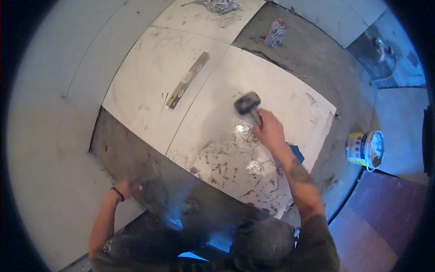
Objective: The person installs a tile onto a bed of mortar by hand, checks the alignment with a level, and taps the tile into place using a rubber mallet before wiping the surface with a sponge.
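My right hand [271,131] is closed around the handle of a rubber mallet [248,103]. The dark mallet head is over a large pale floor tile [281,97], with its shadow to the left; whether they touch I cannot tell. Wet grey smears cover the near part of that tile. My left hand [127,187], a dark band at its wrist, is low by the left wall above grey mortar [131,147]. Its blurred fingers look apart, with nothing visible in them. A spirit level [187,80] lies on the adjoining tile [140,86], left of the mallet.
Farther back, a striped can-shaped container [275,34] stands on grey mortar, and a crumpled bag [220,5] lies on a tile. A white bucket [365,148] is at the right. A metal pipe fitting [380,49] projects from the far right wall. Something blue [297,153] shows beside my right forearm.
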Demonstrator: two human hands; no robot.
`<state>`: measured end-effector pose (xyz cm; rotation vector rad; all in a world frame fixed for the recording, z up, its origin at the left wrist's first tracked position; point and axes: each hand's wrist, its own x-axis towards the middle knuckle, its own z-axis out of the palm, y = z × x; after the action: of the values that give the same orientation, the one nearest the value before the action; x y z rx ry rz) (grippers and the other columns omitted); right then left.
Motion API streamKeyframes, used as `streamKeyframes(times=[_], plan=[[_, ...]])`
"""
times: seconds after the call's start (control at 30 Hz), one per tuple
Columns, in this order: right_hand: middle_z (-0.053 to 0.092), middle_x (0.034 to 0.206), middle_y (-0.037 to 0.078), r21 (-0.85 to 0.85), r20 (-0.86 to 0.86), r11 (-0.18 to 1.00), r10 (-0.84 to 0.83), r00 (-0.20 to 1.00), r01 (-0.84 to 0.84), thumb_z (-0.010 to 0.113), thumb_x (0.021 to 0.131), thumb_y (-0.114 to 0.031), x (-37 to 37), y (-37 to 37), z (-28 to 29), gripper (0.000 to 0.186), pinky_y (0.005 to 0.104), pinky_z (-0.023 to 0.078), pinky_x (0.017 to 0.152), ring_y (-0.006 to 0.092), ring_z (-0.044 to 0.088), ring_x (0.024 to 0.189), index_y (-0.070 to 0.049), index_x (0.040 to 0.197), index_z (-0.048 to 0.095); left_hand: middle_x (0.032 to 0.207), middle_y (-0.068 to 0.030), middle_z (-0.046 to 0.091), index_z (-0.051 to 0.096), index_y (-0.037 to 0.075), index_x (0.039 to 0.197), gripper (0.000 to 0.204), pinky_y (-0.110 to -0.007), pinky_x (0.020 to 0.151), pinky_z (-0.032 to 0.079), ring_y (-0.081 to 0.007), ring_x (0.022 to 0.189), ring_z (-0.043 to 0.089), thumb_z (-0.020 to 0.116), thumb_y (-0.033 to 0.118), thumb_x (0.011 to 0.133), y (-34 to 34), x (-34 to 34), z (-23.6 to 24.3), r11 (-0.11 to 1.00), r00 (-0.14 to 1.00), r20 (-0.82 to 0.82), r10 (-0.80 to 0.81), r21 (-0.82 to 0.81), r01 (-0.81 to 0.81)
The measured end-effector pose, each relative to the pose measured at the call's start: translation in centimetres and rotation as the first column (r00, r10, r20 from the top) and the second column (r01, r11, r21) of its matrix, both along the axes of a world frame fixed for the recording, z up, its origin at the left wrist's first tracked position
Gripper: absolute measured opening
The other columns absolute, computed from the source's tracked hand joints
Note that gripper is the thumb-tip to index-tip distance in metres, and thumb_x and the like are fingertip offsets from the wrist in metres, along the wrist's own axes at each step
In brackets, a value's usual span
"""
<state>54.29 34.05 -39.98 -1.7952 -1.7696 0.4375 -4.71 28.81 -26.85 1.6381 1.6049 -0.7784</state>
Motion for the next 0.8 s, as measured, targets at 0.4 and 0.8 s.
streamKeyframes(times=[0.4, 0.8], plan=[[0.065, 0.119, 0.022, 0.031, -0.041, 0.941, -0.336, 0.941, 0.337, 0.064, 0.085, -0.014, 12.7, -5.1, 9.9, 0.043, 0.0498, 0.052, 0.094, 0.0404, 0.064, 0.108, -0.005, 0.127, 0.06, 0.139, -0.0176, 0.062, 0.052, 0.004, 0.146, 0.06, -0.043, 0.102, 0.052, -0.0275, 0.123, 0.063, 0.071, 0.028, 0.095, -3.8, -10.1, -3.9, 0.965, 0.951, 0.24, 0.196, 0.122, -0.23], [0.072, 0.076, 0.017, -0.495, 0.474, 0.633, -0.379, 0.795, 0.596, 0.069, 0.082, -0.031, 48.1, -21.3, 14.6, 0.03, 0.0411, 0.054, 0.065, 0.0269, 0.071, 0.071, -0.001, 0.082, 0.073, 0.128, -0.0205, 0.068, 0.061, 0.003, 0.135, 0.052, -0.043, 0.1, 0.051, -0.0332, 0.119, 0.064, 0.07, 0.03, 0.092, 5.1, -12.1, -1.8, 0.955, 0.955, -0.11, 0.274, 0.144, -0.257]])
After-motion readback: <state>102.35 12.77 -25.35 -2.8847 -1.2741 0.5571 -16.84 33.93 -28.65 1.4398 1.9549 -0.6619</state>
